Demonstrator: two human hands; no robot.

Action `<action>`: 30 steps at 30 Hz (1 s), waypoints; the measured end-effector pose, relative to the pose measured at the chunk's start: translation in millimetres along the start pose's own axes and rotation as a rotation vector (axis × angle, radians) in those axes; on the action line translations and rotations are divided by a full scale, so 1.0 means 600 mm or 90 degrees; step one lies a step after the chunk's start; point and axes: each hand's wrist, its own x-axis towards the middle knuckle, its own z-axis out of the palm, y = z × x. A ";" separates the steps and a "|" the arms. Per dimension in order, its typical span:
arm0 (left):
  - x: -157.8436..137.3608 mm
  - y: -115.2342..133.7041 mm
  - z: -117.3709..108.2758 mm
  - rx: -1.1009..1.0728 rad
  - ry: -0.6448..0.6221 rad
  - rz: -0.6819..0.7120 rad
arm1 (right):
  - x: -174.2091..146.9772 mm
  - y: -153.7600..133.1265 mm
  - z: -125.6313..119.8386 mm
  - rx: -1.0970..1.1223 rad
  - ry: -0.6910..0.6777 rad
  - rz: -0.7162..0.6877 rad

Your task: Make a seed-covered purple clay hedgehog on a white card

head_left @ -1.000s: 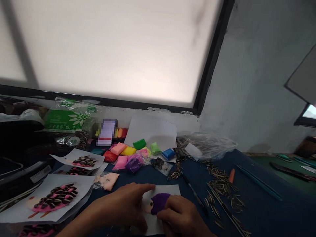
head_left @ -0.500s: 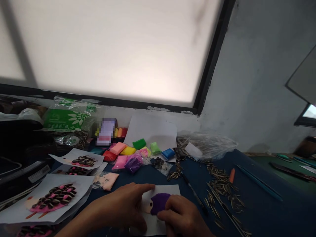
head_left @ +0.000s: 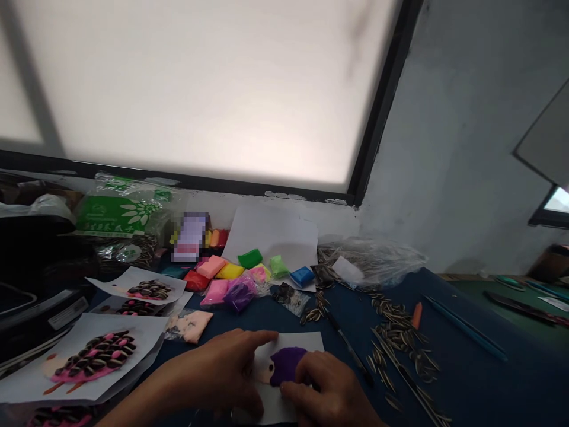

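Observation:
A sheet of white paper [head_left: 311,341] lies before me, bearing a flattened purple clay shape [head_left: 287,365] with a beige clay snout and a small dark eye at its left end. My left hand [head_left: 226,367] rests on the paper's left side, index finger stretched along the top edge and thumb spread toward me. Curled fingers of my right hand [head_left: 331,385] press at the right and lower edge of the purple clay, thumb and forefinger close together. The right fingertips partly cover that edge.
Left are paper sheets with seed-covered pink clay hedgehogs [head_left: 100,359]. Behind lie coloured clay packets [head_left: 213,267] and a bag of sunflower seeds [head_left: 128,216]. On the right are loose sunflower seeds [head_left: 395,320], a black pen [head_left: 351,347], tweezers [head_left: 409,379] and an orange clay stick [head_left: 416,315].
Both hands stay in nearly the same place on the paper. The lower fingertip of my right hand has shifted very slightly left along the purple clay's edge.

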 end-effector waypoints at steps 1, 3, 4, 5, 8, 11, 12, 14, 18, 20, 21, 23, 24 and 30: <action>-0.001 0.002 -0.001 -0.003 -0.003 -0.003 | 0.001 0.000 0.000 0.004 -0.002 -0.009; -0.002 0.005 -0.001 -0.008 -0.004 -0.012 | 0.000 0.000 0.002 0.010 -0.032 -0.018; -0.002 0.005 -0.001 -0.009 -0.002 -0.014 | -0.003 0.001 0.005 0.003 0.001 -0.010; -0.002 0.004 -0.001 -0.008 -0.001 -0.013 | -0.006 0.001 0.009 -0.005 0.003 -0.005; -0.001 -0.001 0.000 -0.003 0.005 -0.004 | -0.017 0.002 0.023 -0.017 -0.003 -0.002; -0.001 -0.003 0.000 0.006 0.008 0.007 | -0.020 0.000 0.027 0.001 0.014 0.006; -0.002 -0.002 0.000 0.007 0.009 0.010 | -0.018 -0.001 0.025 0.009 0.027 0.011; -0.003 0.000 0.000 0.007 0.009 0.012 | -0.012 -0.002 0.017 0.013 0.044 0.019; -0.002 0.002 0.000 0.020 0.011 0.002 | 0.001 -0.001 -0.001 0.010 -0.010 -0.007; 0.000 0.001 0.000 0.014 -0.001 0.001 | 0.002 0.000 -0.003 0.017 0.025 0.005; 0.001 0.001 0.000 0.011 -0.005 0.004 | 0.001 0.001 -0.002 0.025 0.037 0.010; 0.000 0.000 0.001 0.010 -0.010 0.003 | -0.004 0.001 0.005 0.040 0.059 0.023; -0.001 0.001 0.001 0.012 -0.005 0.005 | -0.007 0.000 0.008 0.046 0.053 0.024; -0.003 0.002 0.001 0.038 0.029 0.010 | -0.019 -0.001 0.025 0.044 0.035 0.024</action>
